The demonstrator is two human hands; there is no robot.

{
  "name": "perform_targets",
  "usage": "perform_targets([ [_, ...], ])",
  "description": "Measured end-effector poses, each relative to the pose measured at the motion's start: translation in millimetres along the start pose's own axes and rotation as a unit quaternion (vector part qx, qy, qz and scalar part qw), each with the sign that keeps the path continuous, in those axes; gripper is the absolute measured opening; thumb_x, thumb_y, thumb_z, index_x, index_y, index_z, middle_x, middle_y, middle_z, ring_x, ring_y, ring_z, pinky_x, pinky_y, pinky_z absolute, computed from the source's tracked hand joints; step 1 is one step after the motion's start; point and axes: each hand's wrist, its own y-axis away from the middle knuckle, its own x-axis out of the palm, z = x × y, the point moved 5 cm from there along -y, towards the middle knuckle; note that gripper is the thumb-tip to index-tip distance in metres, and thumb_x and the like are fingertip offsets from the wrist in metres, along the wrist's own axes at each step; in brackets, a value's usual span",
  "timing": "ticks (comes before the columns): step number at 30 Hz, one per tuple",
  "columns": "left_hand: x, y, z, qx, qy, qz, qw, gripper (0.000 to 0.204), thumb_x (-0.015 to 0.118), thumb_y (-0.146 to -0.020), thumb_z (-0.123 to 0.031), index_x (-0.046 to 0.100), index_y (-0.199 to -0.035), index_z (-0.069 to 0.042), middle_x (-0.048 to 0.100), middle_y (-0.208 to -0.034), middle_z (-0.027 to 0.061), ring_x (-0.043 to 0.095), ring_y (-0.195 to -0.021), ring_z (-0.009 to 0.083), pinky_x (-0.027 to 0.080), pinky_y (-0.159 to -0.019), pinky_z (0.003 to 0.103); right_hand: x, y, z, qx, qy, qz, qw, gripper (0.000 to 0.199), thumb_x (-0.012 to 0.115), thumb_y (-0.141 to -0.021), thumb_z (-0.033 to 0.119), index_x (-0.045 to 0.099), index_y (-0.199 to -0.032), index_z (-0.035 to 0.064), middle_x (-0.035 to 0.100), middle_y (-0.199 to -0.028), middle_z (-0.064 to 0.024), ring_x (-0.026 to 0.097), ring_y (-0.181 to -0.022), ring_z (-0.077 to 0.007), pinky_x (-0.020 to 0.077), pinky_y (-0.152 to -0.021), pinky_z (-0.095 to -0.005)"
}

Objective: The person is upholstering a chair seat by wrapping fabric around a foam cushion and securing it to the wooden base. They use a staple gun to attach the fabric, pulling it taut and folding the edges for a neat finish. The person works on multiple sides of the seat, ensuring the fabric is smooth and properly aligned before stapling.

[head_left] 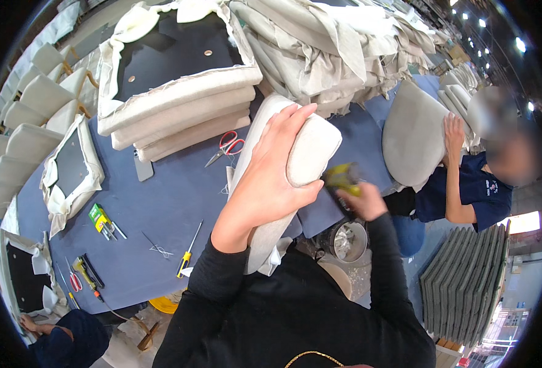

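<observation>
Here the pale cushion [314,150] is held tilted at the near edge of the blue table [154,202], clasped by the left hand [268,168]; just to its right, a blurred yellow-and-black tool [343,178] is gripped by the right hand [366,201]! A yellow-handled screwdriver [184,264] is seen near that same edge.

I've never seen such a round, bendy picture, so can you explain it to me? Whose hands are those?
There's no robot here, just a person at work. The one picture comes from a wide camera on that person's head, looking down, and it makes straight edges bend. The bare left hand grips a pale padded piece; the right hand holds a yellow-and-black tool, too blurred to make out well. On the blue table lie red-handled scissors, a yellow-handled screwdriver and a stack of padded panels.
</observation>
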Motion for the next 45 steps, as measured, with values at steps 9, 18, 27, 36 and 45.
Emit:
perform_targets([
  [9, 43, -10, -6, -0.011, -0.048, 0.049, 0.998, 0.112, 0.084, -0.071, -0.012, 0.034, -0.171, -0.021, 0.034, -0.173, 0.0262, 0.03, -0.161, 0.0515, 0.03, -0.127, 0.061, -76, 151, 134, -0.219, 0.007, -0.153, 0.964, 0.047, 0.088, -0.08, 0.017, 0.075, -0.122, 0.0, 0.081, -0.102, -0.0139, 0.08, -0.084, -0.0277, 0.0617, -0.081, -0.0325],
  [18, 45, -9, -9, -0.002, -0.032, 0.042, 0.999, 0.109, 0.076, -0.068, -0.005, 0.038, -0.169, -0.016, 0.037, -0.171, 0.027, 0.034, -0.159, 0.0506, 0.032, -0.129, 0.054, -65, 146, 154, -0.304, 0.062, -0.111, 0.944, 0.063, 0.088, -0.067, 0.024, 0.072, -0.124, 0.0013, 0.077, -0.092, -0.0193, 0.076, -0.08, -0.0388, 0.0603, -0.074, -0.0396],
  [27, 43, -10, -10, -0.027, -0.031, 0.039, 0.998, 0.107, 0.072, -0.066, 0.002, 0.04, -0.167, -0.014, 0.037, -0.171, 0.0256, 0.036, -0.159, 0.0479, 0.034, -0.129, 0.05, -61, 140, 158, -0.312, 0.094, -0.11, 0.939, 0.065, 0.09, -0.068, 0.026, 0.072, -0.126, 0.0032, 0.078, -0.092, -0.018, 0.077, -0.08, -0.0374, 0.0607, -0.073, -0.0405],
  [36, 42, -10, -11, -0.017, -0.033, 0.044, 0.998, 0.107, 0.072, -0.066, 0.005, 0.039, -0.166, -0.011, 0.039, -0.17, 0.0258, 0.036, -0.16, 0.0471, 0.033, -0.13, 0.049, -63, 140, 164, -0.308, 0.095, -0.097, 0.941, 0.067, 0.092, -0.068, 0.026, 0.072, -0.127, 0.0032, 0.078, -0.094, -0.0192, 0.077, -0.083, -0.0395, 0.0613, -0.074, -0.0418],
  [45, 60, -9, -16, 0.019, -0.072, 0.042, 0.996, 0.108, 0.073, -0.068, 0.003, 0.034, -0.169, -0.007, 0.037, -0.17, 0.0273, 0.035, -0.16, 0.0478, 0.033, -0.13, 0.048, -78, 130, 162, -0.283, 0.152, -0.099, 0.942, 0.05, 0.092, -0.066, 0.02, 0.069, -0.107, 0.003, 0.074, -0.084, -0.019, 0.074, -0.082, -0.0423, 0.0578, -0.072, -0.0485],
])
